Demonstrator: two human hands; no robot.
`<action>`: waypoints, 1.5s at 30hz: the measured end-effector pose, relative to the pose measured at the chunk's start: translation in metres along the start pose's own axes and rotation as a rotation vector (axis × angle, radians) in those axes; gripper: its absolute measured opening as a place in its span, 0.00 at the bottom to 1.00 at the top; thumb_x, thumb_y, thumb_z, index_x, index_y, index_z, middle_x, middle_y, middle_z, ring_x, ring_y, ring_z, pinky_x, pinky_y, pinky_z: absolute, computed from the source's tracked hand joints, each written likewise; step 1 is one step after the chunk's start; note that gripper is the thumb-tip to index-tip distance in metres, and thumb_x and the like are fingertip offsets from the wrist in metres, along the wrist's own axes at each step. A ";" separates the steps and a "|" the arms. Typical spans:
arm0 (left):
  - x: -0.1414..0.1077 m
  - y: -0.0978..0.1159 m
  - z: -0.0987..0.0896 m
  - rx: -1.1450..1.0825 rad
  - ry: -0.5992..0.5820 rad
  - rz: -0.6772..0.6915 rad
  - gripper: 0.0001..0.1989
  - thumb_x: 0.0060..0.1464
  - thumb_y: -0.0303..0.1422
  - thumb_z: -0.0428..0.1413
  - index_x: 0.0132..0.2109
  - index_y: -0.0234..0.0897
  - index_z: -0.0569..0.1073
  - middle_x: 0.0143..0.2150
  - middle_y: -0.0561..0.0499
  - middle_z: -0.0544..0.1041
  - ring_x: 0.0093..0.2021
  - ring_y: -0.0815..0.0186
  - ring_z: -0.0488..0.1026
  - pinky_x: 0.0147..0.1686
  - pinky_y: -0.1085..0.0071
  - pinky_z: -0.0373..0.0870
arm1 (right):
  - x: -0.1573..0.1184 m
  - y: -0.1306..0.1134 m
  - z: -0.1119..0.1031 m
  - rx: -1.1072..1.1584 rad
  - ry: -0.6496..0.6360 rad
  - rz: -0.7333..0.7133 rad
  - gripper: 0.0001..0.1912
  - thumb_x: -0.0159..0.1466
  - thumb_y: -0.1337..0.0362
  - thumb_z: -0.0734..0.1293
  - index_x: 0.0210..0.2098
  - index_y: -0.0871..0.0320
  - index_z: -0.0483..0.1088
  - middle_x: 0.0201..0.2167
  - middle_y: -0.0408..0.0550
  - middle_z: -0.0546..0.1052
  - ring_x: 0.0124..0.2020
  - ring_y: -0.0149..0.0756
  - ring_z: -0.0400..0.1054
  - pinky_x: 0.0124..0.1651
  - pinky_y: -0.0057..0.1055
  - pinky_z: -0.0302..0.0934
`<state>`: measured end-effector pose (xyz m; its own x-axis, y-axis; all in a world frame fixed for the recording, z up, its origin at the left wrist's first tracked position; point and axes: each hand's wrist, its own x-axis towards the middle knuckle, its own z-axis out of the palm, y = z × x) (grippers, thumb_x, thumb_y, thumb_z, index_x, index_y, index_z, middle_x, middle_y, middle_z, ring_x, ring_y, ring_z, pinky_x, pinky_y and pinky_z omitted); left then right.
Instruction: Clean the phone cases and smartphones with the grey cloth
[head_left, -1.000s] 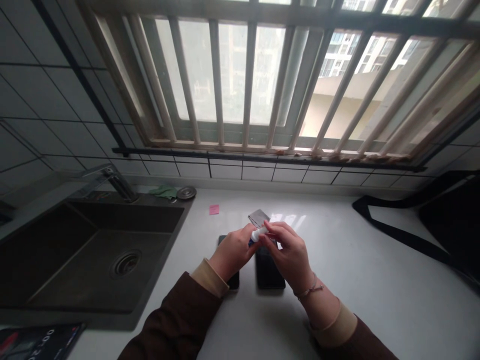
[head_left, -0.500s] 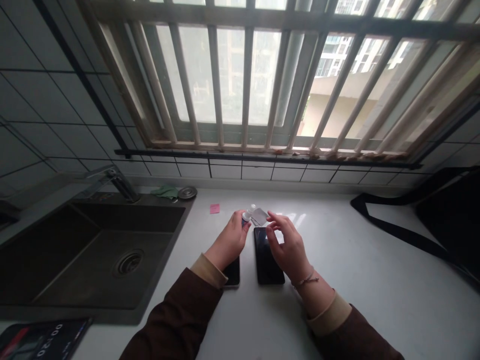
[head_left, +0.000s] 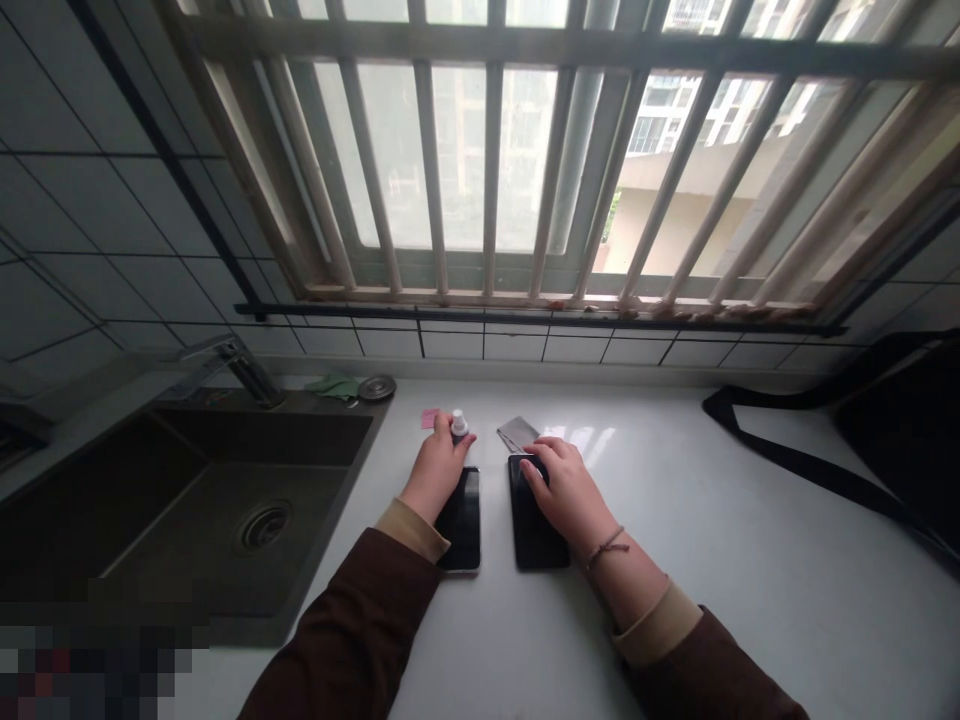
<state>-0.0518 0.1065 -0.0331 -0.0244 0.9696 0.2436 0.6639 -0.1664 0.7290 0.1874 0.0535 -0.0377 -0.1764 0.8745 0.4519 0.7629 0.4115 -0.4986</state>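
Observation:
My left hand (head_left: 433, 468) is closed around a small spray bottle (head_left: 460, 428) with a white nozzle top, which stands upright in the grip. Beneath that hand and wrist lies a dark phone (head_left: 466, 530), partly covered. My right hand (head_left: 561, 490) rests over the upper part of a second dark phone (head_left: 534, 535), its thumb and forefinger apart near the top edge. A small pale spot shows between them; I cannot tell whether it is a reflection. Just beyond the fingertips is a flat grey square packet or cloth (head_left: 519, 432).
A pink sticky note (head_left: 430, 418) lies behind my left hand. To the left is a dark sink (head_left: 300, 560) with a faucet (head_left: 251, 372), a green cloth (head_left: 332, 387) and a metal drain strainer (head_left: 376, 387). A black bag (head_left: 892, 420) with a strap sits on the right.
My left hand has moved left with the bottle, which now points upward. My right hand has lowered onto the right phone's top end. More of the grey square now shows.

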 end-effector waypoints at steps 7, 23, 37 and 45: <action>-0.002 0.004 -0.002 0.092 -0.037 -0.019 0.13 0.66 0.35 0.60 0.54 0.42 0.67 0.45 0.45 0.83 0.46 0.53 0.82 0.43 0.66 0.71 | 0.007 0.015 0.009 -0.094 -0.055 0.110 0.24 0.77 0.53 0.59 0.61 0.62 0.75 0.63 0.64 0.74 0.68 0.53 0.63 0.73 0.50 0.56; -0.002 0.010 -0.003 0.232 -0.024 -0.007 0.08 0.65 0.35 0.62 0.47 0.40 0.73 0.41 0.46 0.83 0.43 0.55 0.81 0.41 0.67 0.69 | 0.017 0.021 0.013 -0.192 -0.171 0.196 0.22 0.78 0.53 0.59 0.61 0.55 0.77 0.62 0.57 0.77 0.69 0.51 0.62 0.71 0.49 0.53; -0.001 0.001 0.001 0.218 0.046 0.038 0.21 0.59 0.38 0.68 0.53 0.37 0.70 0.48 0.42 0.81 0.49 0.52 0.80 0.50 0.60 0.74 | 0.012 -0.002 -0.002 -0.250 -0.125 0.169 0.21 0.78 0.54 0.60 0.57 0.57 0.79 0.51 0.58 0.79 0.55 0.50 0.69 0.61 0.40 0.61; -0.016 0.022 0.000 0.362 0.209 0.145 0.48 0.55 0.50 0.69 0.70 0.31 0.56 0.66 0.28 0.67 0.69 0.39 0.64 0.67 0.48 0.62 | -0.002 -0.021 0.001 -0.256 -0.163 0.169 0.33 0.66 0.45 0.73 0.64 0.56 0.71 0.58 0.61 0.73 0.58 0.56 0.65 0.60 0.44 0.63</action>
<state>-0.0373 0.0871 -0.0209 -0.0375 0.8772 0.4786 0.8898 -0.1887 0.4156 0.1709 0.0435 -0.0282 -0.1149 0.9628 0.2445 0.9175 0.1972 -0.3454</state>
